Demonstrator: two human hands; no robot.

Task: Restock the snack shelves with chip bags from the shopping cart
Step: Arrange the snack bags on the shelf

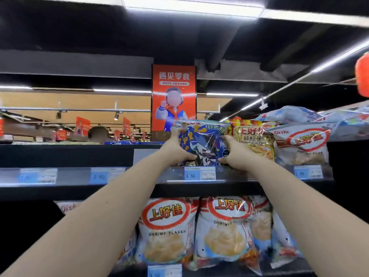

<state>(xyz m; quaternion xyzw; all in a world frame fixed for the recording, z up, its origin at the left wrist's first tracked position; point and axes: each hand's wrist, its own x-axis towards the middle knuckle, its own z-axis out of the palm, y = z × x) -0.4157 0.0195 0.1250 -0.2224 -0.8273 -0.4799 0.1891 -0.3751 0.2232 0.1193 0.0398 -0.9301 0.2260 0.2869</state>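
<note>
I have the blue chip bag upright at the front edge of the top shelf, directly above the 3.50 price tag. My left hand grips its left side, fingers curled over the upper corner. My right hand clamps the right side. To seat it well I'd push it straight back with the base flat and the face forward, then release both sides together so it doesn't topple. The tight spot is on the right — the yellow prawn cracker bag touches it, with a white Oishi bag beyond. Shrimp flakes bags line the shelf below — the cart is out of view
</note>
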